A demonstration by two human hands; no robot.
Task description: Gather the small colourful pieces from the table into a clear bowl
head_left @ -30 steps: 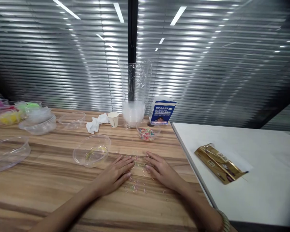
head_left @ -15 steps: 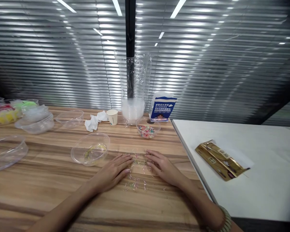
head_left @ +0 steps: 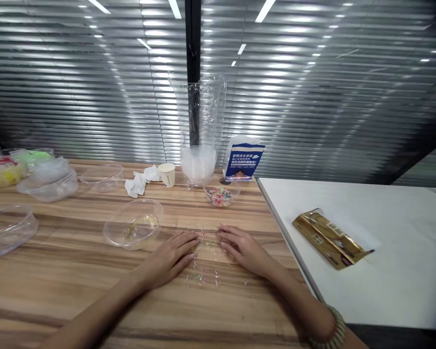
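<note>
Small thin coloured strips (head_left: pixel 203 277) lie scattered on the wooden table (head_left: pixel 160 315) in front of me. My left hand (head_left: pixel 172 254) rests palm down at the left of them, its fingers stretched out. On the opposite side, my right hand (head_left: pixel 241 246) also lies flat with fingers extended, touching some strips at its fingertips. Neither hand holds anything that I can see. Just beyond my left hand stands a clear plastic bowl (head_left: pixel 111 228) with some yellowish strips in its bottom. Another clear bowl (head_left: pixel 236 194), holding multicoloured bits, stands farther back.
Crumpled tissue (head_left: pixel 135 185), a paper cup (head_left: pixel 167 175), stacked bowls in a clear bag (head_left: pixel 198 162) and a blue-and-white package (head_left: pixel 243 162) line the back. At left are several clear containers (head_left: pixel 47 186). A gold wrapper (head_left: pixel 330 240) lies on the white table (head_left: pixel 378 295).
My view has shifted slightly, so things sit a little farther left in it. Both hands stay in nearly the same place over the strips.
</note>
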